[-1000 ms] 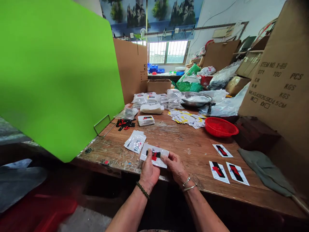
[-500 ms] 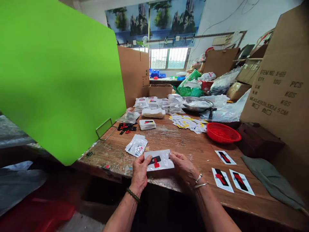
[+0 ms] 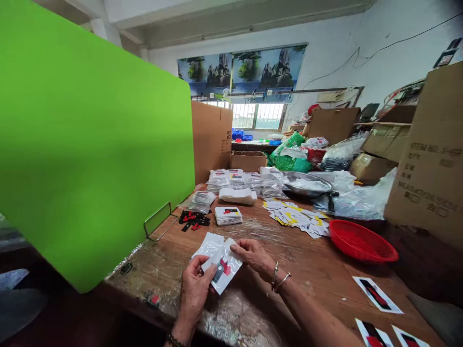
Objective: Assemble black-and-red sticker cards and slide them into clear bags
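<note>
A small clear packet (image 3: 226, 271) with a white card and black and red pieces hangs tilted between my hands. My left hand (image 3: 195, 284) pinches its left side between thumb and fingers. At its upper right corner, my right hand (image 3: 255, 258) is closed on the same packet. Just behind it lies a loose pile of similar packets (image 3: 210, 245). Farther back are a neat stack of packets (image 3: 228, 216) and scattered black and red pieces (image 3: 194, 220). White cards with black and red pieces (image 3: 378, 294) lie at the lower right.
A green panel (image 3: 108, 144) with a metal wire stand (image 3: 159, 222) borders the left. Bagged bundles (image 3: 246, 180), loose yellow-and-white cards (image 3: 296, 217), a metal pan (image 3: 307, 184) and a red basket (image 3: 361, 241) occupy the table (image 3: 311, 270). Cardboard boxes stand at the right.
The view has tilted up and shifted. The packet has turned from nearly level to a slant and now overlaps the loose pile, with both hands still on it.
</note>
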Demonstrator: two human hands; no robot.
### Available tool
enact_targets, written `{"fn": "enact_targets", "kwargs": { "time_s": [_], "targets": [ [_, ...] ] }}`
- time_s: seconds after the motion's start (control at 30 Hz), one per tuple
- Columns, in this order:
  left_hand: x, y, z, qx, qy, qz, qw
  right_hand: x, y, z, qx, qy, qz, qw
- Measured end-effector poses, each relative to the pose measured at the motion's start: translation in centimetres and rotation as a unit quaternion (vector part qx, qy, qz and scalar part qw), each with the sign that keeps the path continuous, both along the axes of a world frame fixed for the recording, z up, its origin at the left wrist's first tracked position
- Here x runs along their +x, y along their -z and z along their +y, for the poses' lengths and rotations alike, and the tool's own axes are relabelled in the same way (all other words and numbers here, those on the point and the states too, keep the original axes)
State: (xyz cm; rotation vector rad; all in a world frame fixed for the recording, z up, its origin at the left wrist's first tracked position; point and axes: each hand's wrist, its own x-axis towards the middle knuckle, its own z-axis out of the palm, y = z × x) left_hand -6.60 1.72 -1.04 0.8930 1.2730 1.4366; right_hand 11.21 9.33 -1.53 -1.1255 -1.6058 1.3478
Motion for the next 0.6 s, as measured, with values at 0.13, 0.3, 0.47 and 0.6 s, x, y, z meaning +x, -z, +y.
{"fn": "enact_targets", "kwargs": {
  "time_s": [0.13, 0.3, 0.47, 0.6],
  "targets": [
    [-1.4, 0.9, 2.6, 0.007, -0.052, 0.032, 0.998, 0.3, 0.3, 5.9, 0.13, 0.087, -0.207, 0.966],
    [-2.1, 4.0, 4.3, 0.028, -0.105, 0.205, 0.973, 0.0, 0.8, 12.0, 0.236, 0.134, -0.315, 0.91],
    [-2.6, 6.6, 4.4, 0.148, -0.149, 0.4, 0.892, -1.0, 0.9, 15.3, 0.289, 0.085, -0.374, 0.877],
    [-3.2, 7.9, 4.4, 0.221, -0.211, 0.463, 0.832, -0.7, 0.1, 18.2, 0.312, 0.089, -0.428, 0.844]
  ]
}}
